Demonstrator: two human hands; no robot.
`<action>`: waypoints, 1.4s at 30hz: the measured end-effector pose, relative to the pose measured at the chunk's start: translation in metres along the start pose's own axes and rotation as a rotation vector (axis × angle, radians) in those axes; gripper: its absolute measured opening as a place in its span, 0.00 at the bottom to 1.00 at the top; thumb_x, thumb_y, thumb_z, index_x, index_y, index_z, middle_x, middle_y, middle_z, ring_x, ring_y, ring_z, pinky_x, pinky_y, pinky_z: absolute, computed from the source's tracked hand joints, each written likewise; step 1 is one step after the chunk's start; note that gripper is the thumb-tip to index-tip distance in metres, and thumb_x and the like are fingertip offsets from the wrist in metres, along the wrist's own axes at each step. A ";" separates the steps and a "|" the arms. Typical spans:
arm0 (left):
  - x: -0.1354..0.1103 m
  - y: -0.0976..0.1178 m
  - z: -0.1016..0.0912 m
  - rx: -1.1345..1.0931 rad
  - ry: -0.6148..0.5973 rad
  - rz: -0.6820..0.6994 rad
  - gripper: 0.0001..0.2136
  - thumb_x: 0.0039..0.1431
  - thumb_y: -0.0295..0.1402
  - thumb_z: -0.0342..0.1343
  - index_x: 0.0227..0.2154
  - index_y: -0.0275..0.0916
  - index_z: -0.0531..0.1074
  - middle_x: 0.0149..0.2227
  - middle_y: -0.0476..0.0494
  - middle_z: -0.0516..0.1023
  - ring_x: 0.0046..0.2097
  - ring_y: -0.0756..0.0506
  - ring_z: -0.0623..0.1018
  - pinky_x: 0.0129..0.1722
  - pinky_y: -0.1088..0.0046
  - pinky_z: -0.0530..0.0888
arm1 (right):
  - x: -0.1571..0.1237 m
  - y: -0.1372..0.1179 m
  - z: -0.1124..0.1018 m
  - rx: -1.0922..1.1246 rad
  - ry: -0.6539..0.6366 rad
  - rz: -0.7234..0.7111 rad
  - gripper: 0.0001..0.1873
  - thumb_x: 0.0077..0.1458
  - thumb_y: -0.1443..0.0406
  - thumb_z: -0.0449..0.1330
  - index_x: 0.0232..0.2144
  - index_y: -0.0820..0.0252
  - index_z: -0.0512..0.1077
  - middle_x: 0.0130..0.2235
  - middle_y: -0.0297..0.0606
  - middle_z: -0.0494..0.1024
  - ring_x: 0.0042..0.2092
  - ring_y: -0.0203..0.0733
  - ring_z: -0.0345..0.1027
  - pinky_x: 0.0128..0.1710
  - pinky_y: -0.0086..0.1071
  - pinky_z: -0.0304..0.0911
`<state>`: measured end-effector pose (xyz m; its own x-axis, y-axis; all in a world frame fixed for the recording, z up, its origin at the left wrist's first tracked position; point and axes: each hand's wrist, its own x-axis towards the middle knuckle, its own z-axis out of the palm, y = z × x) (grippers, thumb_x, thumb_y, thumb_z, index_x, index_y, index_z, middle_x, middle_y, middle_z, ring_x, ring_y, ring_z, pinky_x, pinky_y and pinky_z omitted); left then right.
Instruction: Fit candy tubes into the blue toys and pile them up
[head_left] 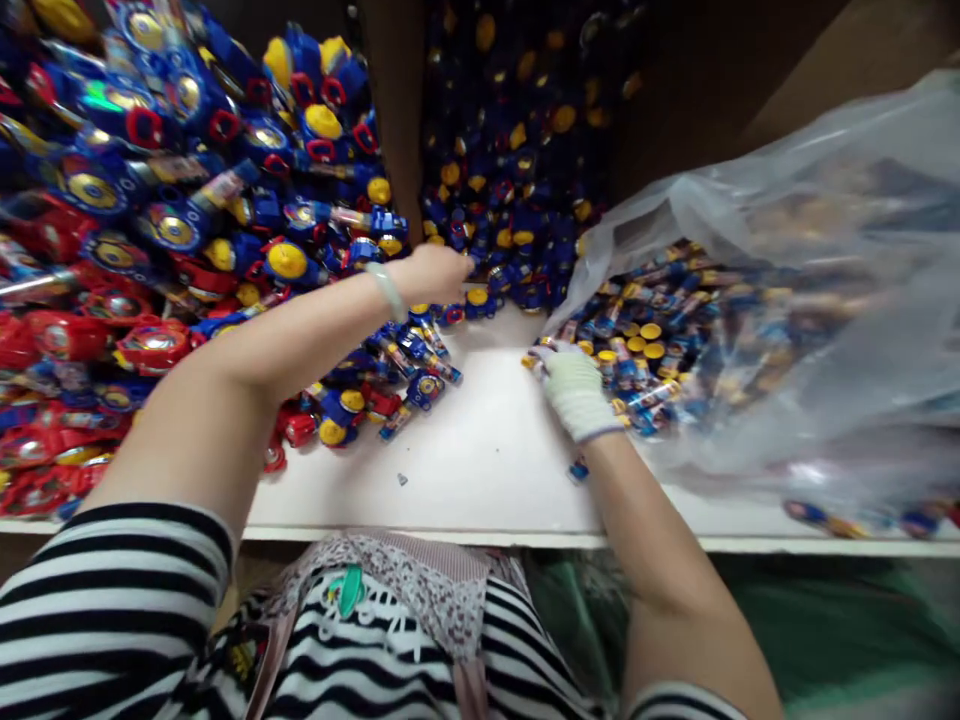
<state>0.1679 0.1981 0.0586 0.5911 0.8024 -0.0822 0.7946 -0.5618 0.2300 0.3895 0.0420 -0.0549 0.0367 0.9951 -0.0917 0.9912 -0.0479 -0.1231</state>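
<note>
My left hand [441, 273], bare with a pale bangle at the wrist, reaches to the near edge of the heap of blue-and-yellow toys [517, 255]. Its fingers are curled together, and what they hold, if anything, is hidden. My right hand [576, 388] wears a whitish knit glove and lies at the mouth of a clear plastic bag [675, 205]. Between its fingers shows the yellow end of a small tube [531, 360]. Inside the bag are several printed tubes with yellow caps [651, 340].
A big pile of blue toys [176, 225] and red toys [150, 345] covers the left side. A cardboard divider [397, 110] stands between the heaps. One small tube [577, 468] lies by my right wrist on the white table [480, 460]. A grey scrap [403, 479] sits near the front edge.
</note>
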 end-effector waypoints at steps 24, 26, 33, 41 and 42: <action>-0.114 0.029 0.068 -1.265 -0.089 0.056 0.14 0.48 0.40 0.54 0.34 0.36 0.74 0.37 0.41 0.76 0.37 0.45 0.75 0.35 0.71 0.72 | -0.088 -0.067 -0.004 0.524 0.149 -0.149 0.23 0.64 0.54 0.50 0.50 0.62 0.72 0.48 0.50 0.77 0.47 0.50 0.72 0.48 0.40 0.65; -0.117 0.034 0.070 -1.134 0.032 0.043 0.14 0.48 0.43 0.57 0.31 0.36 0.73 0.33 0.44 0.74 0.35 0.46 0.73 0.35 0.72 0.70 | -0.093 -0.072 -0.005 0.476 0.118 -0.173 0.23 0.65 0.53 0.49 0.51 0.62 0.72 0.49 0.50 0.77 0.46 0.50 0.72 0.46 0.38 0.65; -0.120 0.039 0.072 -1.154 0.137 -0.061 0.09 0.47 0.38 0.54 0.25 0.37 0.71 0.28 0.47 0.72 0.34 0.47 0.71 0.34 0.73 0.68 | -0.099 -0.080 -0.020 0.297 0.091 -0.150 0.24 0.65 0.52 0.48 0.52 0.58 0.71 0.47 0.46 0.79 0.42 0.49 0.74 0.40 0.34 0.63; -0.137 0.050 0.076 -0.903 0.311 0.126 0.06 0.52 0.34 0.51 0.27 0.38 0.70 0.30 0.45 0.73 0.36 0.45 0.72 0.40 0.69 0.70 | -0.104 -0.090 -0.013 0.517 0.032 -0.077 0.22 0.63 0.51 0.49 0.44 0.60 0.73 0.40 0.47 0.79 0.36 0.44 0.70 0.35 0.32 0.58; -0.140 0.050 0.076 -0.867 0.321 0.199 0.06 0.53 0.34 0.51 0.27 0.38 0.71 0.31 0.45 0.73 0.36 0.45 0.72 0.40 0.69 0.70 | -0.105 -0.090 -0.006 0.699 -0.014 -0.084 0.23 0.63 0.49 0.48 0.41 0.60 0.73 0.37 0.44 0.78 0.33 0.42 0.68 0.33 0.31 0.58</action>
<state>0.1350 0.0422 0.0082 0.5357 0.7976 0.2773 0.2273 -0.4525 0.8623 0.2972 -0.0581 -0.0278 -0.0423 0.9969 -0.0660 0.6769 -0.0200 -0.7358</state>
